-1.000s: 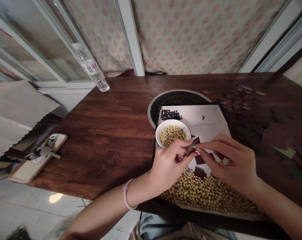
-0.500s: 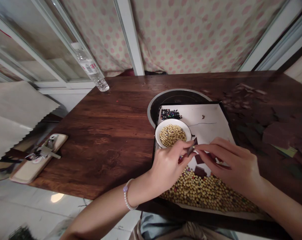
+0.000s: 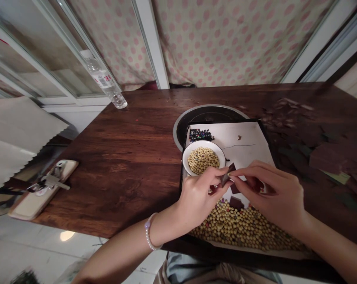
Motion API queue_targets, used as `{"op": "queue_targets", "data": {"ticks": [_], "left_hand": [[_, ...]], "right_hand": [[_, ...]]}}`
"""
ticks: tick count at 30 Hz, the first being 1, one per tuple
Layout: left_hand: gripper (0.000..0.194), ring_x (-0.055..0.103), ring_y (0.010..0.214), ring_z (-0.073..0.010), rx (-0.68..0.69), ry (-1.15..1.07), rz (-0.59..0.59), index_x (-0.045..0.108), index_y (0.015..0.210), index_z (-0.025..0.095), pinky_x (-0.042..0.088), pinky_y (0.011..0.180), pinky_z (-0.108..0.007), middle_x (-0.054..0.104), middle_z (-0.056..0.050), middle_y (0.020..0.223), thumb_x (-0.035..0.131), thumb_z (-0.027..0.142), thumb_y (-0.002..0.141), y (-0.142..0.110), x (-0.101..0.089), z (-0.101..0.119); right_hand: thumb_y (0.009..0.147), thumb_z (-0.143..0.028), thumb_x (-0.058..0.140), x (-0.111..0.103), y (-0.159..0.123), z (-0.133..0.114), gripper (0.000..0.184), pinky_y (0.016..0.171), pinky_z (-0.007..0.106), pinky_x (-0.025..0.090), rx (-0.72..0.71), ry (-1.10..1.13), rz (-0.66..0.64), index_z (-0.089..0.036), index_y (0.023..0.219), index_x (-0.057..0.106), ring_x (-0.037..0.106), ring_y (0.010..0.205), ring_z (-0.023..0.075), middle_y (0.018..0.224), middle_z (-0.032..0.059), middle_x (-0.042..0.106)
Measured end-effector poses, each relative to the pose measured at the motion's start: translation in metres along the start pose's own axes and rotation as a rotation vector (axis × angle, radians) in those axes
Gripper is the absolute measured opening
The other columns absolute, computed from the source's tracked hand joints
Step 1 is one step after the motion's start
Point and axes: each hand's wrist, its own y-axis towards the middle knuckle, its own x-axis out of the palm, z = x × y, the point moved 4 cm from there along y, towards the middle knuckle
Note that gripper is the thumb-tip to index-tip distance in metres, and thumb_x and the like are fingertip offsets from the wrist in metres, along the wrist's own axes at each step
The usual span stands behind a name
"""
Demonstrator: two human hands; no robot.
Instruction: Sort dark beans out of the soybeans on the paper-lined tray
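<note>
Between the thumb and fingers of my left hand (image 3: 200,193) is a small dark brown square of sandpaper or stiff paper (image 3: 225,179); its exact kind is unclear. My right hand (image 3: 273,191) pinches a tiny pale bead (image 3: 230,174) against that square. Below both hands, many yellowish beads (image 3: 240,227) fill the near part of a black-rimmed tray (image 3: 246,132) lined with white paper. More brown squares (image 3: 236,202) lie by the beads. A white bowl (image 3: 185,152) of similar beads stands just beyond my left hand.
Small black beads (image 3: 200,135) are heaped in the tray's far left corner. A round dark plate (image 3: 178,128) lies under the tray. Brown scraps (image 3: 287,112) spread over the table's right side. A water bottle (image 3: 105,81) stands at the far left, and a clipper-like tool (image 3: 51,181) at the left edge.
The brown square in my left hand has turned to show more of its face. My right fingertips have shifted slightly against it. The other things have stayed in place.
</note>
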Motion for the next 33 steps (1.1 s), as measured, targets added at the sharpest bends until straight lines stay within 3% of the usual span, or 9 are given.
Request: {"op": "queue_targets", "data": {"ticks": [7, 14, 26, 29, 33], "left_hand": [[0.019, 0.056, 0.048, -0.0047, -0.020, 0.010, 0.000, 0.057, 0.095, 0.013, 0.048, 0.049, -0.013, 0.062, 0.005, 0.058, 0.063, 0.016, 0.078, 0.0006, 0.0011, -0.0029], [0.019, 0.061, 0.053, -0.0071, -0.025, 0.060, -0.026, 0.057, 0.096, 0.015, 0.052, 0.052, -0.016, 0.068, 0.002, 0.067, 0.061, 0.015, 0.078, 0.0002, 0.0009, -0.0016], [0.019, 0.059, 0.050, -0.0049, 0.015, 0.037, -0.001, 0.057, 0.097, 0.013, 0.050, 0.051, -0.012, 0.065, 0.003, 0.062, 0.062, 0.015, 0.078, 0.0003, 0.0002, -0.0005], [0.018, 0.059, 0.050, -0.0055, 0.013, 0.046, 0.002, 0.057, 0.096, 0.014, 0.050, 0.049, -0.013, 0.065, 0.003, 0.060, 0.061, 0.016, 0.079, 0.0002, -0.0002, -0.0003], [0.016, 0.060, 0.050, -0.0062, -0.012, 0.045, -0.026, 0.058, 0.095, 0.014, 0.050, 0.049, -0.014, 0.065, 0.003, 0.060, 0.060, 0.017, 0.079, 0.0004, 0.0007, -0.0006]], "right_hand": [[0.077, -0.008, 0.060, 0.0015, -0.0031, -0.0004, 0.012, 0.036, 0.018, 0.030, -0.005, 0.001, -0.009, -0.018, 0.081, 0.063, 0.041, 0.046, 0.0051, 0.061, -0.0030, 0.050], [0.077, -0.006, 0.058, 0.0006, -0.0041, -0.0043, 0.021, 0.045, 0.020, 0.042, -0.115, -0.053, -0.007, -0.021, 0.092, 0.063, 0.046, 0.050, 0.0070, 0.068, -0.0005, 0.055], [0.077, -0.011, 0.060, 0.0002, 0.0008, 0.0007, 0.009, 0.039, 0.019, 0.034, 0.053, 0.006, -0.038, -0.019, 0.080, 0.064, 0.040, 0.046, 0.0056, 0.060, -0.0035, 0.047], [0.077, -0.010, 0.060, 0.0005, -0.0008, -0.0002, 0.010, 0.037, 0.018, 0.031, 0.037, -0.002, -0.026, -0.019, 0.080, 0.064, 0.040, 0.046, 0.0058, 0.059, -0.0034, 0.048], [0.077, -0.007, 0.059, 0.0029, -0.0026, -0.0033, 0.014, 0.043, 0.019, 0.038, -0.035, -0.006, -0.037, -0.018, 0.083, 0.063, 0.042, 0.048, 0.0058, 0.062, -0.0028, 0.050]]}}
